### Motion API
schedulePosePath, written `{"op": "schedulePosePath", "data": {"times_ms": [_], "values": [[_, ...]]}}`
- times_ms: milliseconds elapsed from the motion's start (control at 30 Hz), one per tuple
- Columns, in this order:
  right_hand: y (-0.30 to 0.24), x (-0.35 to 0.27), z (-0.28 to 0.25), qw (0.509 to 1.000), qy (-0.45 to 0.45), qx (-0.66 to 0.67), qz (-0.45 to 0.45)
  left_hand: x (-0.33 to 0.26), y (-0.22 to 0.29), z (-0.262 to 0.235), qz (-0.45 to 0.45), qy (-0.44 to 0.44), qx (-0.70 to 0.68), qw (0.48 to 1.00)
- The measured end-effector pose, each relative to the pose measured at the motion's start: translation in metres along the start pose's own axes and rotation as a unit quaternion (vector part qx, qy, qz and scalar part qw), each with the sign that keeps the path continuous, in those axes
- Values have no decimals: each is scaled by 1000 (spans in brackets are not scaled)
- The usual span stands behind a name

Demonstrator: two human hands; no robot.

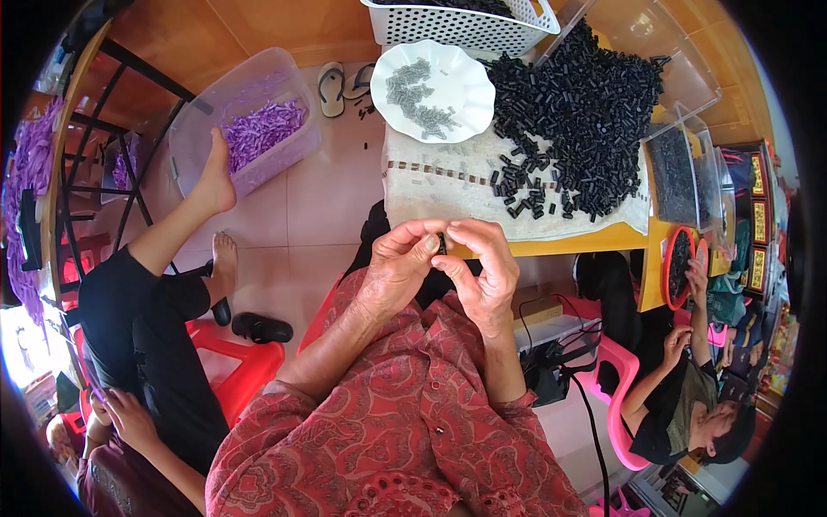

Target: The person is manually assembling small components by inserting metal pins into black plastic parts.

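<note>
In front of my chest, just off the near table edge, my two hands meet at a small black tube-like piece (442, 244). My left hand (394, 265) pinches it between thumb and forefinger. The fingertips of my right hand (485, 274) close on it from the other side. Its finer details are too small to make out. Beyond my hands, a big heap of small black cylindrical pieces (594, 112) covers the right of a cream cloth (431, 200). A white scalloped plate (472, 90) with small clear pieces (419, 102) sits at the cloth's far left.
A white perforated basket (465, 26) of black pieces stands at the back, with clear bins (685, 164) along the right. At left, a person's foot (215, 172) rests against a clear tub (194, 129) of purple pieces. Another person (689, 388) works at right, near a red-rimmed tray (679, 267).
</note>
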State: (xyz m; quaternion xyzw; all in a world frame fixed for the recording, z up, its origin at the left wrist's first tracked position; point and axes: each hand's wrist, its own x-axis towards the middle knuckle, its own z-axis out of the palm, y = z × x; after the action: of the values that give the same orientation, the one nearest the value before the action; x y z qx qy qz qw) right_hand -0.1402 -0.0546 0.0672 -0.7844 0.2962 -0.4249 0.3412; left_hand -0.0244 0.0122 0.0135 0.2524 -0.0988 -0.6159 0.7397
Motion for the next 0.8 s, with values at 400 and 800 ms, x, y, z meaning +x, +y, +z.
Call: {"op": "schedulePosePath", "data": {"times_ms": [400, 800], "values": [[7, -5, 2, 998, -43, 33, 16, 1, -1, -2, 18, -11, 3, 1000], [6, -8, 4, 996, -22, 74, 54, 0, -1, 3, 7, -19, -51, 998]]}}
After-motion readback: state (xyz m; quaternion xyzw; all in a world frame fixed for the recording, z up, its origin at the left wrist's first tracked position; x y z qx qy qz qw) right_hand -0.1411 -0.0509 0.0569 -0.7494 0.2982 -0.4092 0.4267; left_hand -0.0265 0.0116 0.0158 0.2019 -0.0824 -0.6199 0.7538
